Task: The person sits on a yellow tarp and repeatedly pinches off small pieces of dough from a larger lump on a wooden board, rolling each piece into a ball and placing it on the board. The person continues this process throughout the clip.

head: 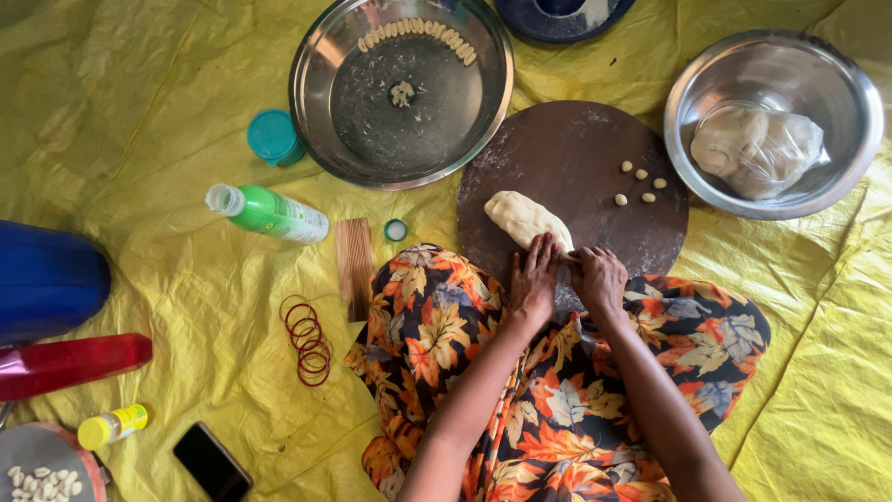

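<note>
Dough lump (pixel 526 219), pale, elongated, lies on the near-left part of the round dark wooden board (pixel 595 158), w/ its near end under both hands. Left hand (pixel 533 279) lies palm-down, fingers stretched fwd and flat on the dough's near end, pressing, not wrapped round it. Right hand (pixel 597 277) is curled beside it, fingertips tucked toward the same end; can't tell if it pinches a bit of dough or just rests on the board. Dough looks soft and pliable, light, likely a bit tacky; the board's flour dusting should keep it from sticking. It'd sag or stretch if lifted by one end, so best taken from under the middle w/ both hands, or pinched off at the tip for small bits. Four small dough balls (pixel 639 184) sit well apart on the far-right of the board; probably squash easily, so light finger pinch only. Steel bowl (pixel 401 88) beyond the board holds a curved row of shaped pieces along its far wall; another steel bowl (pixel 773 121) at right holds more dough in clear plastic wrap. All on a yellow sheet (pixel 167 121) on the floor.
</note>
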